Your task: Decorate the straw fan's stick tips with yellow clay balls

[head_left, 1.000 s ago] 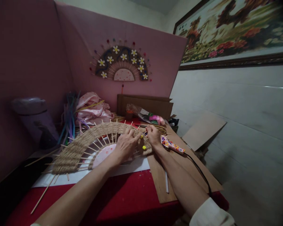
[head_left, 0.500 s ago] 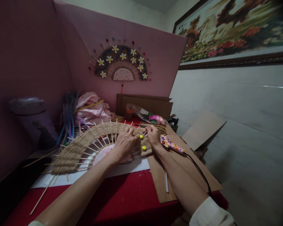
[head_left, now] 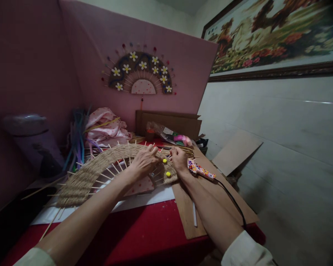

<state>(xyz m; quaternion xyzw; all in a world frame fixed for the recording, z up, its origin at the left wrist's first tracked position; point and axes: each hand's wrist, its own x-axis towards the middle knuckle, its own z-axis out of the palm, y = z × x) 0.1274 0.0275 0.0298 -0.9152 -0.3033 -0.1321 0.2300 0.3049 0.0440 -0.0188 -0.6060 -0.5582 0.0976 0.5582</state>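
Note:
A large arched fan (head_left: 100,166), woven of brown cord over thin sticks, lies on the table with a pink dotted half-round piece (head_left: 140,186) at its centre. My left hand (head_left: 145,161) rests over the right part of the woven band, fingers bent down onto it. Beside it my right hand (head_left: 179,159) is closed at the fan's right end; whatever is between its fingers is hidden. Two yellow pieces, an upper yellow dot (head_left: 164,161) and a lower yellow dot (head_left: 168,174), sit on the band between my hands. Right of my right hand lies a flower-patterned glue gun (head_left: 201,170) with a black cord.
A glue stick (head_left: 194,214) lies on the brown board (head_left: 183,218) over the red tablecloth (head_left: 144,229). Pink cloth (head_left: 107,125), coloured pipe cleaners (head_left: 79,136) and a lidded cup (head_left: 36,144) stand at the left. Behind, a finished flowered fan (head_left: 140,70) hangs on the pink panel.
The view has shifted slightly, so most things sit a little further left. My left forearm has moved left and upward. Both hands stay at the fan's right end.

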